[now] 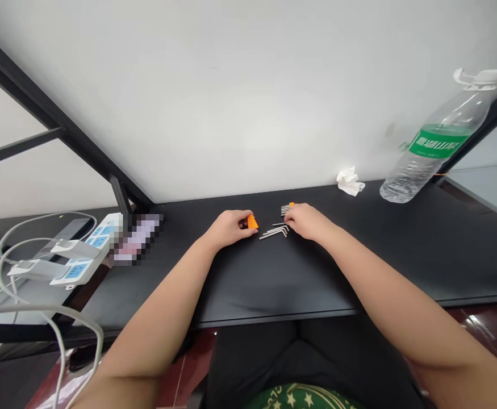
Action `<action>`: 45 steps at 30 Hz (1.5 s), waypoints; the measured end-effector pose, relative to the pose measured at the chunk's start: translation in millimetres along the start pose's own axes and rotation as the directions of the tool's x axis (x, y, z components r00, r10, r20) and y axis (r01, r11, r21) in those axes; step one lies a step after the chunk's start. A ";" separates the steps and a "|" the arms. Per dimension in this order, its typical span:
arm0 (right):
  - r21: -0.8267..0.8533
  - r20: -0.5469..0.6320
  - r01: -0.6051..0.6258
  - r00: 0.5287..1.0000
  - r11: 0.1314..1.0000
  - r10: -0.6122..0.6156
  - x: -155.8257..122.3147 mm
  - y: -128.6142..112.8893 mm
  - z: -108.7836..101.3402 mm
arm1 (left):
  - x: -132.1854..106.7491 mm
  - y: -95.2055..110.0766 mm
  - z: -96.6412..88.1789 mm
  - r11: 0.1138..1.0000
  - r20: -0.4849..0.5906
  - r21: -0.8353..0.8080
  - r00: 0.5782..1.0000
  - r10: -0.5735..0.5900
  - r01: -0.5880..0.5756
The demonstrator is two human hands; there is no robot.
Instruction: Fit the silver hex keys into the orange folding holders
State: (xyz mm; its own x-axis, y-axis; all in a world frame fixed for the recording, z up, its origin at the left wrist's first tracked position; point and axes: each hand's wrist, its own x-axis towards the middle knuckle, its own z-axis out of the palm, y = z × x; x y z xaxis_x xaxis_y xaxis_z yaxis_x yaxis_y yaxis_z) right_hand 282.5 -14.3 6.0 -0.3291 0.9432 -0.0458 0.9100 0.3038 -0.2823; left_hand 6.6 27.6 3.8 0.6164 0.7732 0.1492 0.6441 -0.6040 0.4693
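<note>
My left hand (231,228) is closed on a small orange hex key holder (252,221), gripping it between thumb and fingers above the black table. To the right, several loose L-shaped hex keys (277,231) lie together on the table between the two hands. My right hand (303,220) has its fingertips pinched at the bent end of a thin hex key (279,224) beside that pile. Just behind those fingers lies a second orange piece (291,204) with several silver hex keys (285,210) side by side; my hand partly hides it.
A large plastic bottle (438,142) with a green label stands at the back right, near a crumpled white tissue (349,181). At left are a white power strip (90,253) with plugs, looping white cables (61,309) and a black metal frame (82,147). A pale wall (248,113) rises behind the table (274,289).
</note>
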 end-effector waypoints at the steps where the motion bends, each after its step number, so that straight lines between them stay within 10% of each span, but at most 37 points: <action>1: 0.005 -0.007 0.023 1.000 1.000 -0.023 0.3 -0.9 1.0 | -0.1 0.0 0.0 1.000 0.000 0.001 1.000 -0.005 0.005; 11: 0.102 0.037 0.102 0.994 0.990 -0.106 -7.8 -25.1 11.6 | 0.2 -6.7 5.4 0.999 -0.037 -0.038 0.999 0.000 -0.001; 16: 0.301 -0.147 0.136 0.985 0.944 -0.095 -7.5 -28.2 6.8 | -1.9 8.4 4.1 0.992 -0.019 -0.075 0.995 0.101 -0.103; 24: 0.897 -0.022 0.056 0.996 0.439 -0.082 -0.1 -23.2 9.9 | -5.9 36.3 -1.6 0.951 0.028 -0.095 0.954 0.299 -0.295; 29: 0.987 0.108 -0.089 0.985 0.136 -0.133 -0.5 -18.8 7.6 | -7.8 45.2 -4.3 0.944 0.038 -0.142 0.952 0.305 -0.297; 37: 0.949 0.095 -0.032 0.978 0.312 -0.187 -4.2 -19.2 4.0 | -7.7 49.4 -5.4 0.948 0.113 -0.148 0.947 0.301 -0.283; 45: 0.969 -0.111 0.120 0.992 0.214 -0.053 -2.1 -24.0 8.6 | -5.5 34.1 -0.4 0.961 -0.039 -0.093 0.966 0.257 -0.259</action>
State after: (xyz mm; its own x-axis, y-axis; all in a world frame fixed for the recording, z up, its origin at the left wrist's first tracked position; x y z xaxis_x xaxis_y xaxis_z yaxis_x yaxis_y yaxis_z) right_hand 259.2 -24.7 4.7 -0.3471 0.9347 0.0760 -0.0894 0.0477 -0.9949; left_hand 25.1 2.8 19.4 0.7428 0.5991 0.2989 0.4173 -0.7634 0.4931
